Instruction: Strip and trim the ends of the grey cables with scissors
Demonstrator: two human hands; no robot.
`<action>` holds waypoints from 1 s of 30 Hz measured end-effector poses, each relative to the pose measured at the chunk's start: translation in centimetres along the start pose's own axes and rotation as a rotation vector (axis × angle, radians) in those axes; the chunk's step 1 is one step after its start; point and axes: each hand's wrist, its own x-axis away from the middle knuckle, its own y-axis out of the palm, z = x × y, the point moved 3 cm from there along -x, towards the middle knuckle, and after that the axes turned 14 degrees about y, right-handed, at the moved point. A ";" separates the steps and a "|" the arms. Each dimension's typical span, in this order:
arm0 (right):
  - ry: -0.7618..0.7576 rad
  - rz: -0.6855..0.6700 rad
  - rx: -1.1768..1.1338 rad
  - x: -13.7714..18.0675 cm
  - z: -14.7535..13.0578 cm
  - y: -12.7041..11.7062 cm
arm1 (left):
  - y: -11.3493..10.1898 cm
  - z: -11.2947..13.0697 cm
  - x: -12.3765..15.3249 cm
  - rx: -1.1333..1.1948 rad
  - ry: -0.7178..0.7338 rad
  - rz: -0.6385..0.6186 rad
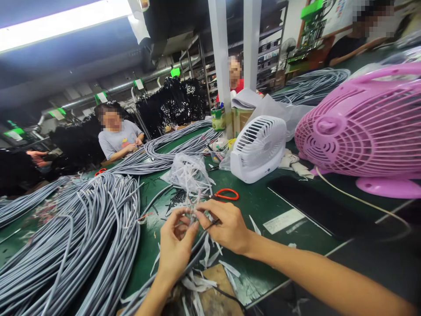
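Observation:
My left hand (177, 239) pinches the end of a grey cable (197, 249) between thumb and fingers, over the green table. Close against it, my right hand (226, 224) is closed with its fingertips at the same cable end. A dark, thin piece sticks out between the right fingers; its kind is too blurred to tell. Just beyond the hands lie short black tube pieces (176, 199) and a clear plastic bag (189, 171) with white strips. Red-handled scissors (226, 194) rest behind my right hand.
Large bundles of grey cable (82, 237) cover the left side. A white fan (258, 149), a pink fan (358, 127) and a dark flat panel (305, 206) are on the right. White scraps (207, 254) lie near my wrists. A co-worker in a grey shirt (120, 138) sits across.

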 end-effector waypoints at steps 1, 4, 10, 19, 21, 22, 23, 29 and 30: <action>0.045 -0.013 -0.007 -0.1 0.1 0.0 | 0.0 0.0 0.0 -0.005 0.004 0.009; 0.165 -0.060 -0.041 -0.3 0.4 0.0 | -0.2 -0.1 -0.1 -0.004 0.001 0.027; 0.238 -0.158 -0.074 -0.8 0.4 0.1 | -0.3 -0.3 -0.2 0.031 -0.052 0.077; 0.115 -0.169 -0.135 -0.4 -0.1 -0.2 | -0.3 -0.4 -0.3 0.006 -0.044 0.048; 0.078 -0.184 -0.122 -0.5 -0.1 -0.1 | -0.3 -0.5 -0.3 0.008 -0.036 0.039; 0.073 -0.184 -0.116 -0.5 -0.1 -0.1 | -0.3 -0.5 -0.3 0.008 -0.030 0.036; 0.074 -0.185 -0.112 -0.6 0.0 0.0 | -0.3 -0.6 -0.2 0.000 -0.020 0.033; 0.236 -0.340 -0.241 -0.5 0.3 0.3 | -0.6 -0.3 0.0 -0.201 0.117 0.040; 0.257 -0.404 -0.294 -0.4 0.2 0.5 | -0.6 -0.4 -0.1 -0.220 0.127 0.046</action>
